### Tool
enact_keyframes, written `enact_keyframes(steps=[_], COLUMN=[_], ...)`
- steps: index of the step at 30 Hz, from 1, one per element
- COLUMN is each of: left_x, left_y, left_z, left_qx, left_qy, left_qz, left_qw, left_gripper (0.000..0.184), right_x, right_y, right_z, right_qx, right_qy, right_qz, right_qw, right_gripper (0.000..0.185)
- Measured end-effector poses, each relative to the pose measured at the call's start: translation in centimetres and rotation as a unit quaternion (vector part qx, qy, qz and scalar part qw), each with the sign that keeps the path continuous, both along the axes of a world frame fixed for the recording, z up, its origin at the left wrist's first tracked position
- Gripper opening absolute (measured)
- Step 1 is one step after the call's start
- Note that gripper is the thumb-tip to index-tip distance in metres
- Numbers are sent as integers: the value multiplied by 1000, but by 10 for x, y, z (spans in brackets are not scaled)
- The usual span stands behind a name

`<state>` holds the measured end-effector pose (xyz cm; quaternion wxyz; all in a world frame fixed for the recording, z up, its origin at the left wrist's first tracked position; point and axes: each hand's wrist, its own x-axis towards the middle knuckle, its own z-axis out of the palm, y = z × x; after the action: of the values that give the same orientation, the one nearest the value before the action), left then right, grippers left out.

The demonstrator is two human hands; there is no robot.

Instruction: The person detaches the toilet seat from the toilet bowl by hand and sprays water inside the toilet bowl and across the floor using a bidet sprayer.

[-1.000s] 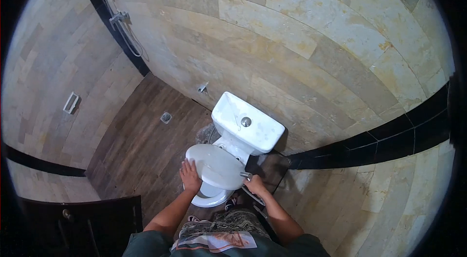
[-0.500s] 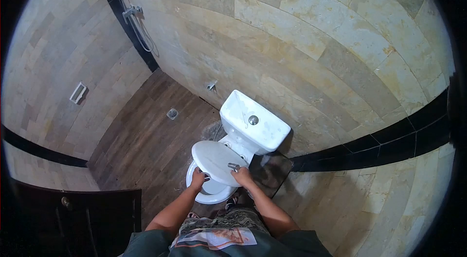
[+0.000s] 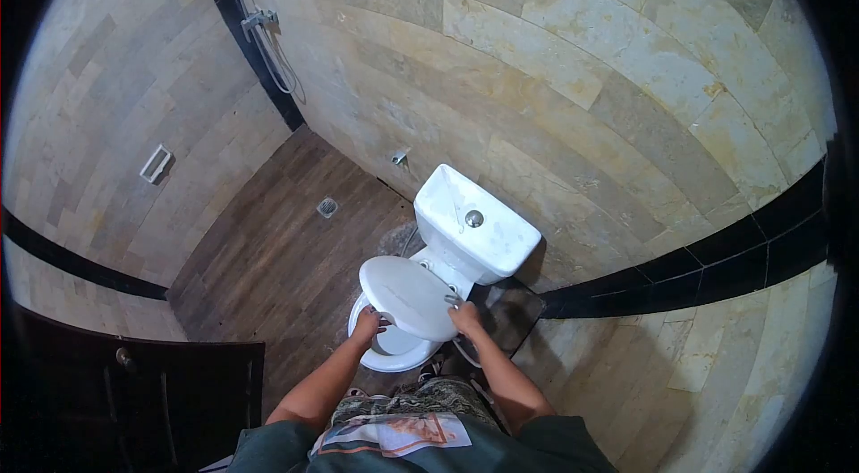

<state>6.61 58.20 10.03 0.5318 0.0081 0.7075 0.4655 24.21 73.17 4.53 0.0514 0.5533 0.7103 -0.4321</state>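
A white toilet lid (image 3: 407,294) is partly raised over the toilet bowl (image 3: 398,362), tilted up from the hinges. My left hand (image 3: 369,324) is at the lid's near left edge, fingers curled against it; part of their contact is hidden. My right hand (image 3: 466,319) is closed around a silver bidet sprayer (image 3: 454,300), close against the lid's right edge. The sprayer's hose (image 3: 465,353) hangs below that hand. Behind the lid stands the white cistern (image 3: 488,245) with a round flush button (image 3: 474,219).
Left of the toilet is the brown wood-look floor (image 3: 277,231) with a drain (image 3: 327,207). A wall tap (image 3: 399,157) is behind. The shower set (image 3: 259,21) is at the far corner. A dark door (image 3: 188,401) stands at the lower left.
The view has shifted slightly, moving the toilet a little right in the frame. My right hand and the sprayer have moved a little right; the lid stays partly raised.
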Motion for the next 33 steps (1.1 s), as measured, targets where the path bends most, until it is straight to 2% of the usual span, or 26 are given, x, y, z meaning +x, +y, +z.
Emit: enact_keyframes(steps=[2,4,5,8,10,15,17,20,21,24,25,33], left_x=[-1,-3,-4,-2,-2,-1,-4,-4,-5,-5,-4,-3], left_y=[0,-1,-1,5,6,12,10,9,8,5,6,4], left_z=[0,-3,-6,-5,-3,9,0,1,-1,-4,-1,5], left_qx=[-1,-4,0,-4,15,-1,26,20,20,25,29,10], left_qy=[-6,-12,-11,-6,-4,-11,-29,-26,-26,-27,-32,-25], left_qz=[-8,-18,-26,-36,-34,-44,-38,-41,-40,-42,-49,-50], left_qw=[1000,1000,1000,999,999,999,999,999,999,998,998,998], left_gripper=[31,31,31,33,33,34,34,33,33,32,32,27], right_x=[24,43,48,59,55,58,65,79,81,72,74,86], right_y=[0,-6,-10,-21,-30,-35,-31,-21,-17,-3,2,4], right_z=[5,19,17,11,20,24,28,0,-6,37,20,6], right_qx=[-9,-137,-137,-104,-18,-25,-26,-6,8,54,45,67], right_qy=[-22,16,14,20,13,35,-39,-45,-22,-19,-36,10], right_qz=[4,-61,-63,-26,14,6,-19,-62,-80,-101,-127,-194], right_qw=[1000,989,988,994,1000,999,999,997,996,993,990,979], right_gripper=[34,31,31,32,33,37,35,34,34,33,31,31])
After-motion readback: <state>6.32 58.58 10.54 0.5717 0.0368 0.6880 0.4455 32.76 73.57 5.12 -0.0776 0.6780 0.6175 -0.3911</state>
